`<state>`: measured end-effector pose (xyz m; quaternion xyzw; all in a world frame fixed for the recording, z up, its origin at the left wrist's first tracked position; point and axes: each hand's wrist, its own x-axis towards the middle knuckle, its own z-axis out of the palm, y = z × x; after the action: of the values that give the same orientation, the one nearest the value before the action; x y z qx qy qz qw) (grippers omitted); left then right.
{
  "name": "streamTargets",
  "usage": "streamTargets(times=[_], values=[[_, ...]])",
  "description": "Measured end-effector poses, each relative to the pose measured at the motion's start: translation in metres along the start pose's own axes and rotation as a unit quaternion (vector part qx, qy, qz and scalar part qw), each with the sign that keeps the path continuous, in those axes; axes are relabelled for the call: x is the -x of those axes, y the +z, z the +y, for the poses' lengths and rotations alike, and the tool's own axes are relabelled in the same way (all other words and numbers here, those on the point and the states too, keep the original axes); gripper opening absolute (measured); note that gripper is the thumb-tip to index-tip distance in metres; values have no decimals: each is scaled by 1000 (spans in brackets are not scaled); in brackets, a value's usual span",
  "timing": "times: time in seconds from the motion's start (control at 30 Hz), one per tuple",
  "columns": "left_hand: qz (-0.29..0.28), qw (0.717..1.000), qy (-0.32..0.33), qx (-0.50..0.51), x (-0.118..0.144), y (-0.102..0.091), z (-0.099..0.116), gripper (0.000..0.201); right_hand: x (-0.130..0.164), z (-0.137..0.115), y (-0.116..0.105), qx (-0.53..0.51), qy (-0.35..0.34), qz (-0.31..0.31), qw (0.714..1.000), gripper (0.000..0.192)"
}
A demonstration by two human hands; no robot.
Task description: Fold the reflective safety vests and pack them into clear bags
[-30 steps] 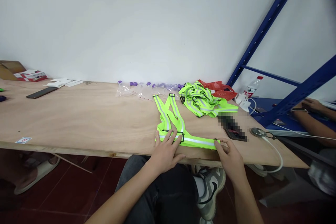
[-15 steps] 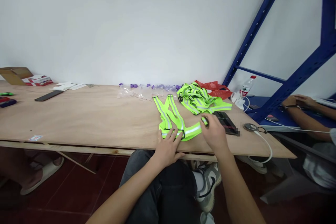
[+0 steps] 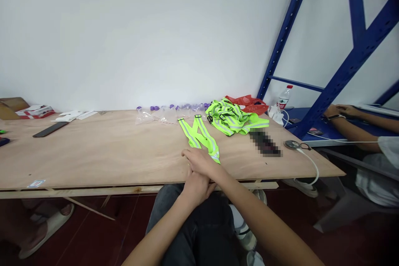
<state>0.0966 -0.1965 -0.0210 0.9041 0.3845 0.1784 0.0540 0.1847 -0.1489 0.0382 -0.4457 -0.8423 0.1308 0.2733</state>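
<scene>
A fluorescent yellow-green reflective vest (image 3: 204,137) made of straps with grey stripes lies on the wooden table, its two black-buckled ends pointing towards the wall. My right hand (image 3: 199,161) reaches across to the left over the vest's near end, fingers curled around its strap, which is largely covered. Beneath it, my left hand (image 3: 196,187) rests at the table's front edge by the same near end. The right hand hides the left fingers. Further back to the right sits a tangled pile of similar reflective vests (image 3: 230,118).
Clear plastic bags with purple parts (image 3: 168,113) line the wall. A red plastic bag (image 3: 249,104) lies behind the pile. To the right are a pixelated dark object (image 3: 264,143), a round device with a white cable (image 3: 293,144), a bottle (image 3: 284,97), a blue rack (image 3: 282,35) and another person's hands (image 3: 338,112).
My right hand has swung from the right side leftwards over my left hand, folding the vest's outstretched right strap across. The view has shifted slightly.
</scene>
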Motion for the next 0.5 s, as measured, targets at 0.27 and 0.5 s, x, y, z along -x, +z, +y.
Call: streamTargets(times=[0.27, 0.5], values=[[32, 998, -1, 59, 14, -22, 6, 44, 8, 23, -7, -98, 27, -55, 993, 24], [196, 950, -65, 235, 15, -54, -41, 17, 17, 35, -1, -176, 34, -2, 984, 19]])
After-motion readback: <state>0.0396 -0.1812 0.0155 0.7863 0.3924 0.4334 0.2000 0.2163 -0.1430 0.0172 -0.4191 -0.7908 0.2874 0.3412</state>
